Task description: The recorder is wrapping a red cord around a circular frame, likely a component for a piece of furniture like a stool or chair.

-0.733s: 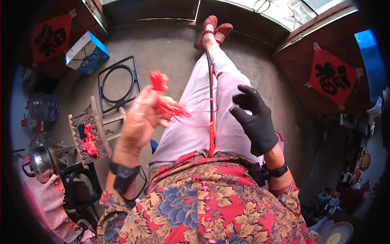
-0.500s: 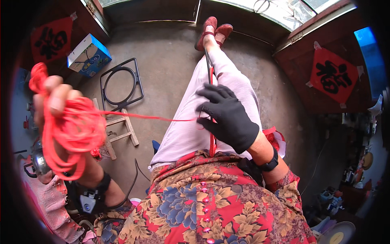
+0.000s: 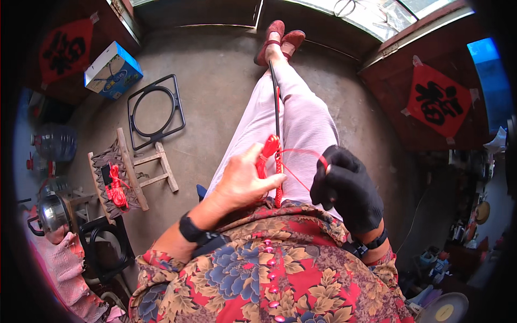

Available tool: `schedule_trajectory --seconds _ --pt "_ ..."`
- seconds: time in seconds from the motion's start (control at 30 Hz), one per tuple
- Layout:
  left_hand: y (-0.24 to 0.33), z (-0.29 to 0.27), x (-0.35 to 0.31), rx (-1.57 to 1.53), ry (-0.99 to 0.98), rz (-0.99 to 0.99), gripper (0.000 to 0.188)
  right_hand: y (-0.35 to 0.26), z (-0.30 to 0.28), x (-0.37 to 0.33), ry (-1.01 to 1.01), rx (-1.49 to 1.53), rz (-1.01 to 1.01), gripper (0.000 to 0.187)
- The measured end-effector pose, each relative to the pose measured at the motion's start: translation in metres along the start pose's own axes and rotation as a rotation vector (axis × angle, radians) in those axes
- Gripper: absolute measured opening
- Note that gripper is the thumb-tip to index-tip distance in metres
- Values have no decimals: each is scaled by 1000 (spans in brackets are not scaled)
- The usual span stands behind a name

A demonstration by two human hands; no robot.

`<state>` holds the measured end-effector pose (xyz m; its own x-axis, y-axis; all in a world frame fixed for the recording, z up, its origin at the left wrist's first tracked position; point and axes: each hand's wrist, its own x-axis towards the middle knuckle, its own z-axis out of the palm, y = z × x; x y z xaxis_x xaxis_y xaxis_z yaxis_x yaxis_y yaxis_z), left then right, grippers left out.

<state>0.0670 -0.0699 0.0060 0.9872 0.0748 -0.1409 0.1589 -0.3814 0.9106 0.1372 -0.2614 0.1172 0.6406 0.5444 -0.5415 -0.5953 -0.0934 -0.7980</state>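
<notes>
My bare left hand point(image 3: 237, 180) is over my lap, closed around a small bundle of red cord point(image 3: 270, 146). A strand of the cord loops from the bundle across to my right hand point(image 3: 347, 188), which wears a black glove and is closed on it. Another thin strand slants down between the two hands. Along my legs lies a narrow black bar point(image 3: 273, 89), perhaps a frame seen edge-on, running from near my ankles toward my waist. Close to my waist its end is covered with red cord wrapping point(image 3: 279, 195). My left hand is right beside this wrapped part.
On the left stands a wooden stool point(image 3: 125, 161) with a woven seat, holding another red cord bundle point(image 3: 116, 185). A square black frame point(image 3: 179, 102) with a round opening lies on the floor beyond it, near a blue and white carton point(image 3: 123, 75). A metal pot point(image 3: 54, 215) stands far left.
My left hand has come from the far left to my lap with the red cord. My right hand has moved right and slightly nearer, drawing a strand. The stool seat has come into sight.
</notes>
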Motion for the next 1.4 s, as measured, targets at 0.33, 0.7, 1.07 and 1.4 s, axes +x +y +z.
schedule_trajectory --seconds 0.33,0.7,1.07,1.4 --pt "-11 -19 -7 -786 84 -180 31 1 -15 26 298 -206 -247 10" --pt "-20 -5 -4 427 -53 421 17 70 -24 51 -104 -1306 -342 19" --pt "12 -30 -8 -1076 -437 -174 55 -2 -20 -5 112 26 -457 45" --pt "11 -39 -15 -1811 -68 -240 46 17 -27 -16 -43 374 -203 33"
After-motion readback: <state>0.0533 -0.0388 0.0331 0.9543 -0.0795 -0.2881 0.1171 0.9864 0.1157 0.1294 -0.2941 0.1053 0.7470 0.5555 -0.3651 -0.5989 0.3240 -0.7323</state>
